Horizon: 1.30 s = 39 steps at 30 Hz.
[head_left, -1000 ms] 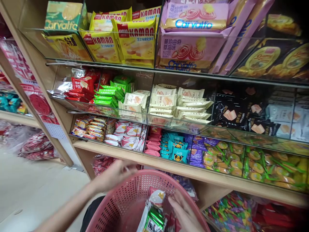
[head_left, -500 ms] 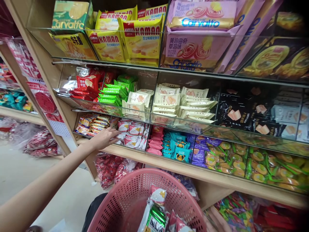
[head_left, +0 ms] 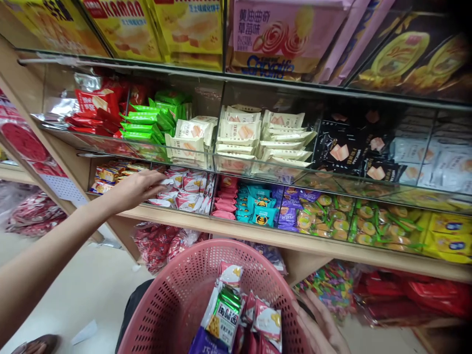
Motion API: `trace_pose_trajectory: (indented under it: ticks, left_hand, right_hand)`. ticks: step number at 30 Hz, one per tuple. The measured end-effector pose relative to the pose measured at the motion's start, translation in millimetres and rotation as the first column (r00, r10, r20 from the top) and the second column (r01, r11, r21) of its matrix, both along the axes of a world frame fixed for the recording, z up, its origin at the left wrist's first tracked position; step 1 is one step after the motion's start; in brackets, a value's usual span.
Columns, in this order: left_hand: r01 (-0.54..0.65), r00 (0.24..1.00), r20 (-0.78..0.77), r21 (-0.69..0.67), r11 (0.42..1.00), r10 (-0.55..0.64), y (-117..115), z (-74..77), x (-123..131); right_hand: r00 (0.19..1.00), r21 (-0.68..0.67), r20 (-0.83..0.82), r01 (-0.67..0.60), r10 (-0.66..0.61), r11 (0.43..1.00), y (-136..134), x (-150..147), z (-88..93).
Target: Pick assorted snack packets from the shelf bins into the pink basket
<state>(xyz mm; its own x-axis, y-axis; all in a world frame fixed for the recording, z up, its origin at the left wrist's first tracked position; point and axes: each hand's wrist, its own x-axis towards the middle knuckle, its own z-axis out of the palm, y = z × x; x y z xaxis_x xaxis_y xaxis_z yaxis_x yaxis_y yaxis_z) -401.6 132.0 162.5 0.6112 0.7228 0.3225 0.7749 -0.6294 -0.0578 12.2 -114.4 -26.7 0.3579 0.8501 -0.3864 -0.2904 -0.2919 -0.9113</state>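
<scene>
On the pale wooden bottom shelf (head_left: 236, 232), the left hand (head_left: 138, 189) curves beside white-and-pink plastic snack packets (head_left: 193, 183), its grip unclear. The right hand (head_left: 320, 322) touches the pink perforated plastic basket (head_left: 158, 300), whether gripping I cannot tell.

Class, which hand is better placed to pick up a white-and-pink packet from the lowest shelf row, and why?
Probably the left hand: its fingertips are right at the white-and-pink packets. The right hand is farther off, at the right side of the pink basket.
</scene>
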Motion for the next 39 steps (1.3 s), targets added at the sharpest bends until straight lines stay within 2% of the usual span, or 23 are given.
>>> trace_pose_trajectory:
  ticks: [2,4,6,7,8,10,11,12,13,15,18,23,28,32,35,39]
  left_hand:
    - [0.016,0.990,0.138,-0.034,0.999,-0.011,-16.0,1.9,15.4]
    - [0.096,0.951,0.307,-0.182,0.979,-0.036,-32.8,-4.5,37.7]
    - [0.198,0.906,0.423,-0.391,0.899,-0.016,-46.9,-21.1,64.1]
    - [0.270,0.882,0.471,-0.501,0.822,-0.002,-51.9,-33.3,77.7]
    - [0.356,0.858,0.514,-0.605,0.713,0.008,-55.4,-47.9,90.7]
    - [0.493,0.793,0.603,-0.719,0.490,0.088,-57.9,-82.2,114.2]
    - [0.529,0.767,0.623,-0.749,0.400,0.152,-57.4,-100.4,124.2]
    - [0.555,0.735,0.640,-0.757,0.345,0.223,-56.2,-118.1,133.1]
    - [0.569,0.708,0.648,-0.758,0.319,0.279,-54.7,-134.4,140.7]
    - [0.559,0.714,0.631,-0.775,0.295,0.303,-52.1,-160.3,152.6]
    - [0.549,0.736,0.606,-0.795,0.259,0.301,-50.6,-179.4,163.7]
    - [0.540,0.755,0.585,-0.811,0.224,0.296,-49.9,-184.8,172.0]
    - [0.567,0.726,0.596,-0.801,0.193,0.342,-50.3,-192.9,176.0]
    - [0.614,0.636,0.631,-0.762,0.204,0.443,-54.5,-188.7,179.9]
    - [0.639,0.574,0.636,-0.742,0.204,0.516,-60.5,-175.8,185.5]
    - [0.683,0.476,0.656,-0.696,0.223,0.586,-73.3,-158.9,193.4]
  right_hand:
    - [0.999,0.002,0.030,0.015,-0.015,1.000,-0.8,-0.5,0.4]
    - [0.999,0.012,0.044,0.027,-0.027,1.000,0.3,-4.1,-0.1]
    - [0.998,0.035,0.056,0.022,-0.024,0.999,3.0,-9.1,0.3]
    - [0.998,0.049,0.066,0.009,-0.012,0.999,5.0,-11.7,0.8]
    - [0.997,0.061,0.075,-0.009,0.005,0.998,7.3,-14.0,1.4]
    - [0.995,0.071,0.087,-0.054,0.048,0.996,12.6,-17.9,1.6]
    - [0.994,0.070,0.091,-0.068,0.062,0.995,15.4,-19.5,1.2]
    - [0.993,0.071,0.096,-0.078,0.071,0.994,18.0,-21.2,0.5]
    - [0.992,0.073,0.102,-0.085,0.078,0.994,20.5,-22.9,-0.2]
    - [0.990,0.077,0.118,-0.092,0.083,0.993,24.6,-27.4,-0.7]
    - [0.988,0.064,0.118,-0.113,0.105,0.992,28.7,-36.5,3.8]
    - [0.986,0.044,0.094,-0.140,0.135,0.989,33.6,-49.7,16.2]
    - [0.989,0.026,0.070,-0.134,0.132,0.991,35.3,-51.4,15.0]
    - [0.989,0.025,0.083,-0.129,0.126,0.991,39.9,-53.0,15.3]
    - [0.988,0.057,0.073,-0.142,0.137,0.988,49.7,-61.8,23.2]
    - [0.975,0.166,-0.046,-0.208,0.219,0.964,65.4,-80.4,34.2]
